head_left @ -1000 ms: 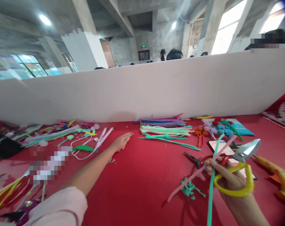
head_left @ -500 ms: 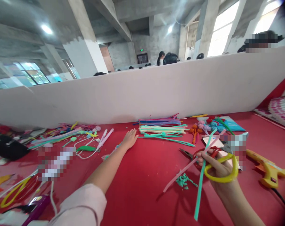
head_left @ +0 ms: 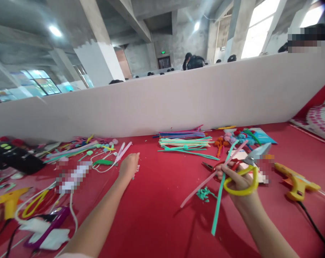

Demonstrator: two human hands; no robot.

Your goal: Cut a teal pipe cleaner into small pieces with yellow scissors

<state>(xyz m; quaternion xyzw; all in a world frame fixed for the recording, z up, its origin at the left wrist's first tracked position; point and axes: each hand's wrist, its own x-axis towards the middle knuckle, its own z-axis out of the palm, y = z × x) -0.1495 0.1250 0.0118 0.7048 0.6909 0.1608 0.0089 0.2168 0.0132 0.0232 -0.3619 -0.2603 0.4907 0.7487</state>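
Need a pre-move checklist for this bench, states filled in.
1. Right hand gripping pink strip and green strip: ok, crossed in its fingers.
2. Right hand free of tools: not ok, scissors and pliers are there too.
3. Left hand clear of scraps: not ok, bits lie right beside it.
4. Spare strips in sight: ok, in front of the partition.
5. Far-right glue gun cold: cannot tell.

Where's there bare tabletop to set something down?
The widest mostly bare patch of tabletop lies between the left arm and green scraps, nearer than the stacked stems. A smaller one lies right of the blue packet, beyond the rightmost glue gun. Crowded: around the black pouch at left, and around the right fingers and scissors.
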